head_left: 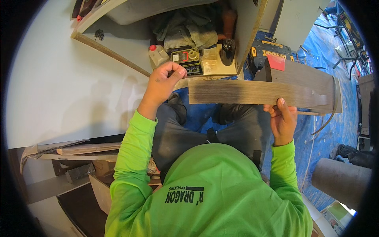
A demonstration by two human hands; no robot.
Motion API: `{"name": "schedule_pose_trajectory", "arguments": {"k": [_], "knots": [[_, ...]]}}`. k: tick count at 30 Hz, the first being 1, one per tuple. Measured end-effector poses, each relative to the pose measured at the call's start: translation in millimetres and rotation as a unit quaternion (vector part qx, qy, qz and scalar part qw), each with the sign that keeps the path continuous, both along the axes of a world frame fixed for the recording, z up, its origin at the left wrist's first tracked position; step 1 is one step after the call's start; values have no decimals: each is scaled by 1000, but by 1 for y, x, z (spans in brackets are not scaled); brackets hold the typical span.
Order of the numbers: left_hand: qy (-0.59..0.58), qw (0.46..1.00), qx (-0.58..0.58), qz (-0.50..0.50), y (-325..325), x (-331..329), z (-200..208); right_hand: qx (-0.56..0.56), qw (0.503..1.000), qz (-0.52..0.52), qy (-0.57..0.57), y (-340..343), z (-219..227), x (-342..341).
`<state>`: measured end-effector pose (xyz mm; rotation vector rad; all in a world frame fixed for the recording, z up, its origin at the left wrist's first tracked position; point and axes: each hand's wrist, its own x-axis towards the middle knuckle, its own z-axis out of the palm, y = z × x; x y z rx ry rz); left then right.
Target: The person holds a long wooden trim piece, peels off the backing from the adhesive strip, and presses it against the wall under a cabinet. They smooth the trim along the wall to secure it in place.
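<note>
Brown wood grain covers the strip (237,92), which lies crosswise above our legs (169,128), just in front of the cabinet (252,37). Our right hand (283,118) has it pinched at the lower edge, toward the right end, the thumb on the near face and the fingers curled behind. Our left hand (167,81) is raised just beside the strip's upper left corner, thumb and forefinger brought together; whether anything thin sits between them we cannot tell. Behind the strip's right half we see a brown board (316,81) with a red piece (276,62) at its upper edge, and by its right end a thin band (327,125) curves downward. Within the cabinet, near its front edge, we have a pale jug (158,56) with a red cap, a tin (188,59) just right of it, and a black bottle (227,52) close to the right wall; a crumpled cloth (191,37) lies farther back. Outside the cabinet's right edge a black and yellow toolbox (272,50) rests near the blue sheet (337,122), and a grey cylinder (341,182) lies toward our lower right.
</note>
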<state>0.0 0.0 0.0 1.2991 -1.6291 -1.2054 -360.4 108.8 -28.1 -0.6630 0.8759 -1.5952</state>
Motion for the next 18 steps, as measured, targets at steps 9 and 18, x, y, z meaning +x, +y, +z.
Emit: {"name": "schedule_pose_trajectory", "arguments": {"k": [9, 18], "knots": [[-115, 989, -51, -79, 20, -22, 35, -9, 1000, -5, -9, 4, 0, 2], [163, 982, -46, 87, 23, -36, 5, -16, 999, 18, -23, 3, -10, 4]]}}
